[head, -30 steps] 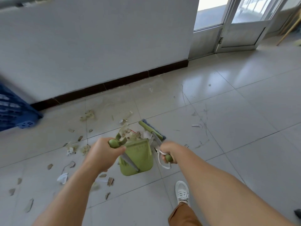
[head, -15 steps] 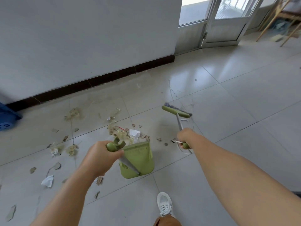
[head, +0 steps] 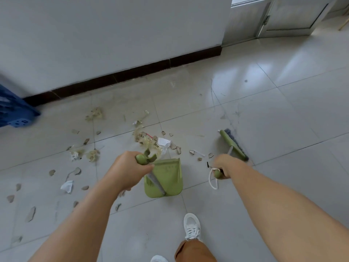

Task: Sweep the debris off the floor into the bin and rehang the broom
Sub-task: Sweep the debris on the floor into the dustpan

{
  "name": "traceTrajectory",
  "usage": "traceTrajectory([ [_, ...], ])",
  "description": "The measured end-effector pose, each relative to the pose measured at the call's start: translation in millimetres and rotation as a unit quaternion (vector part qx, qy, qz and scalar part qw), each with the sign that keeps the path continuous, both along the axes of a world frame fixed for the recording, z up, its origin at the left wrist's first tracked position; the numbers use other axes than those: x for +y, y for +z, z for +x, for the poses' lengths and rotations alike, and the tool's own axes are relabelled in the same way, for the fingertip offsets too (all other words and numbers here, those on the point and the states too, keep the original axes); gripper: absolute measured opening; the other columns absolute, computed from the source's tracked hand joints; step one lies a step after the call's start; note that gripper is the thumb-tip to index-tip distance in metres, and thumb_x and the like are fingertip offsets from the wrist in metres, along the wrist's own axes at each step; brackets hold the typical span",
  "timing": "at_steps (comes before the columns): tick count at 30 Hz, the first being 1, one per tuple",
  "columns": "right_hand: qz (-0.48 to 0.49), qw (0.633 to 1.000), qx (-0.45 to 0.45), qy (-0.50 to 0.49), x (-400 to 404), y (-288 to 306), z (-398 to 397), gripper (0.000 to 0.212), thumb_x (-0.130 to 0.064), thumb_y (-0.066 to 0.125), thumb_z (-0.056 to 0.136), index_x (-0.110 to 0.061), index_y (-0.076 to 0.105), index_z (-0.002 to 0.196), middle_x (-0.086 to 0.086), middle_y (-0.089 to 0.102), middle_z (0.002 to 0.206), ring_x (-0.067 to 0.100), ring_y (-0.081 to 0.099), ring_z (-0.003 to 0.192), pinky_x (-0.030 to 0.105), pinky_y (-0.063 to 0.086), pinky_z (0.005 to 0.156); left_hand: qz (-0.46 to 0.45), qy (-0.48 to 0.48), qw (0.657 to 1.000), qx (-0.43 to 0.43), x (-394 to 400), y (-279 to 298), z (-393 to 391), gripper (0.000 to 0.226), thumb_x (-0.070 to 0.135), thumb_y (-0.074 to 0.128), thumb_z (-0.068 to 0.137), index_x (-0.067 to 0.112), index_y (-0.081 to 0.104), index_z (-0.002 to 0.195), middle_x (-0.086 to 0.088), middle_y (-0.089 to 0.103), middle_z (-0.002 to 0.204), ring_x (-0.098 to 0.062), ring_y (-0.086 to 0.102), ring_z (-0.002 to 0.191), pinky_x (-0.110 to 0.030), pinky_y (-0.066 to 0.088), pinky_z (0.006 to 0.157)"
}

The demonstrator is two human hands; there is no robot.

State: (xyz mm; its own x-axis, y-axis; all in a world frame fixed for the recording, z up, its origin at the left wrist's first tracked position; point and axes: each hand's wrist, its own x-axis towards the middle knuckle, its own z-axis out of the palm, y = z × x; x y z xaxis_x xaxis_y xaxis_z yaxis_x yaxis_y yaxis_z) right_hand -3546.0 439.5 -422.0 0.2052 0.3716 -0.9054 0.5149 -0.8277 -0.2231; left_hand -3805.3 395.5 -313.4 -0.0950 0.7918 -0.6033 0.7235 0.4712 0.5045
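Clearly the sweeping is only partly done: the left hand (head: 128,171) grips the dustpan (head: 164,178) handle, the right hand (head: 223,167) grips the broom (head: 234,145) to the dustpan's right, and much debris (head: 147,140) lies beyond and left of the dustpan.

Blue crate (head: 15,112) at left edge, against white wall (head: 113,35). Dark baseboard (head: 132,72) runs along wall foot. Pale door (head: 294,14) at upper right. White shoe (head: 191,226) on floor tiles (head: 283,110); brown trouser leg (head: 194,251) below it.
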Motion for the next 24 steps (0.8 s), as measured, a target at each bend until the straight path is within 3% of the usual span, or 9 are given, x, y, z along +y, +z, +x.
traceTrajectory([
  [2, -0.024, 0.999, 0.041, -0.020, -3, 5, -33, 0.028, -0.005, 0.038, 0.099, -0.002, 0.048, 0.073, 0.011, 0.049, 0.065, 0.017, 0.045, 0.051, 0.025, 0.046, 0.046, -0.002, 0.007, 1.000, 0.008, -3, 1, -7, 0.021, 0.026, 0.067, 0.087, 0.005, 0.065, 0.084, -0.002, 0.048, 0.058, -0.020, 0.043, 0.049, -0.022, 0.038, 0.039],
  [7, -0.023, 0.987, 0.150, -0.042, -2, 23, -125, 0.025, -0.006, 0.046, 0.097, -0.004, 0.053, 0.073, 0.010, 0.052, 0.067, 0.015, 0.050, 0.054, 0.021, 0.048, 0.040, 0.005, 0.030, 0.999, 0.025, -21, 2, -39, 0.017, 0.026, 0.069, 0.085, 0.010, 0.066, 0.081, -0.003, 0.052, 0.059, -0.026, 0.058, 0.054, -0.022, 0.039, 0.039],
  [10, -0.040, 0.977, 0.205, -0.044, -4, 39, -169, 0.024, -0.008, 0.045, 0.099, -0.004, 0.053, 0.076, 0.008, 0.050, 0.071, 0.013, 0.049, 0.057, 0.016, 0.045, 0.033, 0.008, 0.045, 0.998, 0.030, -39, 5, -63, 0.018, 0.026, 0.069, 0.085, 0.009, 0.067, 0.080, -0.001, 0.049, 0.051, -0.015, 0.045, 0.037, -0.020, 0.034, 0.034],
  [14, -0.021, 0.966, 0.249, -0.064, -3, 49, -212, 0.029, -0.006, 0.040, 0.099, -0.004, 0.050, 0.072, 0.009, 0.048, 0.071, 0.014, 0.048, 0.056, 0.016, 0.045, 0.033, 0.023, 0.078, 0.996, 0.033, -63, 7, -93, 0.018, 0.026, 0.070, 0.084, 0.009, 0.068, 0.080, -0.001, 0.050, 0.052, -0.016, 0.041, 0.043, -0.021, 0.036, 0.036],
  [19, 0.014, 0.948, 0.268, -0.169, 2, 53, -238, 0.026, -0.012, 0.041, 0.098, -0.009, 0.054, 0.075, 0.005, 0.048, 0.066, 0.011, 0.047, 0.036, 0.013, 0.039, 0.030, 0.015, 0.112, 0.993, 0.026, -92, 8, -126, 0.016, 0.026, 0.070, 0.084, 0.011, 0.067, 0.080, -0.001, 0.048, 0.055, -0.017, 0.041, 0.046, -0.022, 0.037, 0.036],
  [24, 0.064, 0.945, 0.270, -0.173, -4, 78, -239, 0.031, -0.003, 0.035, 0.096, -0.009, 0.050, 0.069, 0.002, 0.043, 0.026, 0.008, 0.041, 0.017, 0.010, 0.035, 0.027, 0.025, 0.138, 0.990, 0.015, -111, 13, -149, 0.016, 0.027, 0.068, 0.085, 0.011, 0.066, 0.083, -0.001, 0.048, 0.056, -0.018, 0.043, 0.048, -0.022, 0.040, 0.038],
])
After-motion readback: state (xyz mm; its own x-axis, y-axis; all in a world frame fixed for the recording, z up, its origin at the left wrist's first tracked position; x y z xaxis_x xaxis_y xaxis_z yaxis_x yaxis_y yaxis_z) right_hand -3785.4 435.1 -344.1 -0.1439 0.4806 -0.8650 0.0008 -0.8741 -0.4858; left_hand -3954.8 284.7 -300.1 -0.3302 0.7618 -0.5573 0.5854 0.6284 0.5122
